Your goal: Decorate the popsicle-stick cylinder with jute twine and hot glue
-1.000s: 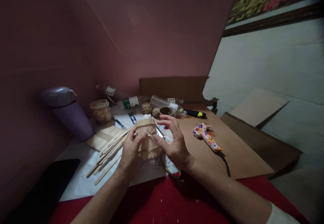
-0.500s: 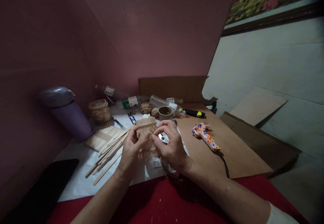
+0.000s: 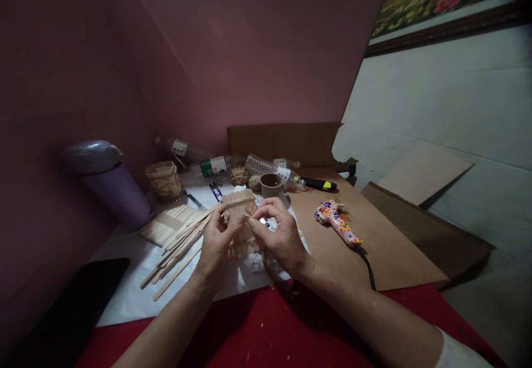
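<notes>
Clasping the stick-sided pot (image 3: 238, 200) just in front of the brown cup (image 3: 272, 190), the left hand (image 3: 216, 241) braces its side. The right hand (image 3: 283, 237) has its fingertips pinched together at the pot's face; what they grip cannot be told. Tugging too hard there might loosen trim or twist the pot free. A sideways swing could snag the cord (image 3: 369, 268) and drag the glue gun (image 3: 339, 225), right of the cup.
</notes>
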A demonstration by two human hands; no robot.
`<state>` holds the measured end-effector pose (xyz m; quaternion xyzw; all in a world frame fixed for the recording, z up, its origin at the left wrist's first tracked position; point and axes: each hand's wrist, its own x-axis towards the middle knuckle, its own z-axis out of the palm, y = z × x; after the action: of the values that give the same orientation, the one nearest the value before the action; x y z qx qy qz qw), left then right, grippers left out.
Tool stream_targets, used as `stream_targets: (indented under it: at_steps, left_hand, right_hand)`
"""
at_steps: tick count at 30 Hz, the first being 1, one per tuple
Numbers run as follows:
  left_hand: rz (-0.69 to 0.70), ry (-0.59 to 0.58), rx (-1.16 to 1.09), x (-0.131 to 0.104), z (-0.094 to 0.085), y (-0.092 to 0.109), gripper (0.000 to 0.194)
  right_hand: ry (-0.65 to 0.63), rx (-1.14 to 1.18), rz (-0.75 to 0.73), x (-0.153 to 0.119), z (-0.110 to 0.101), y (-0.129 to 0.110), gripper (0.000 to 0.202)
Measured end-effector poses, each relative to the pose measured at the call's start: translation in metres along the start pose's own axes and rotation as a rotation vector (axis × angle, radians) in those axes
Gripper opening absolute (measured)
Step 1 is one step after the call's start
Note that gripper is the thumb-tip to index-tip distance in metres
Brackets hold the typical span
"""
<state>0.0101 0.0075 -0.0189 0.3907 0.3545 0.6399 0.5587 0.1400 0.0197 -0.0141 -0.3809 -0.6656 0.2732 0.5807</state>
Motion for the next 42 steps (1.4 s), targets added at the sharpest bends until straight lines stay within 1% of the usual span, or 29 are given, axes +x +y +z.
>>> stream_targets:
  at_steps: [4, 10, 19, 24, 31, 35, 39, 42]
  left_hand:
    - [0.016, 0.033, 0.029, 0.0023, 0.0005, -0.0050, 0.049]
    - [-0.062, 0.092, -0.015, 0.0021, 0.0039, -0.0056, 0.052]
    - [-0.062, 0.073, -0.021, 0.0008, 0.0051, -0.0036, 0.045]
    - [-0.049, 0.114, 0.009, 0.0026, 0.0058, -0.0054, 0.056]
    - [-0.080, 0.104, -0.051, 0.0022, 0.0053, -0.0027, 0.046]
    - [-0.067, 0.098, -0.039, 0.0019, 0.0043, -0.0024, 0.045]
    - [-0.079, 0.110, 0.007, 0.0025, 0.0029, -0.0049, 0.050]
    - [-0.072, 0.122, 0.034, 0.0028, 0.0032, -0.0060, 0.053]
  right_hand:
    - [0.004, -0.008, 0.006, 0.0001, 0.0000, -0.0007, 0.010]
    - [0.000, 0.042, 0.041, 0.0001, 0.0017, 0.0038, 0.011]
    - [0.005, 0.083, 0.084, -0.0006, 0.0033, 0.0070, 0.012]
    - [0.007, 0.072, 0.090, -0.0016, 0.0035, 0.0054, 0.012]
    - [-0.015, 0.066, 0.048, -0.0045, 0.0031, 0.0024, 0.016]
    - [0.001, -0.003, -0.005, -0.0069, 0.0032, -0.0004, 0.011]
    - [0.035, -0.071, -0.047, -0.0084, 0.0042, 0.0001, 0.011]
    - [0.038, -0.064, -0.033, -0.0080, 0.0050, 0.0014, 0.013]
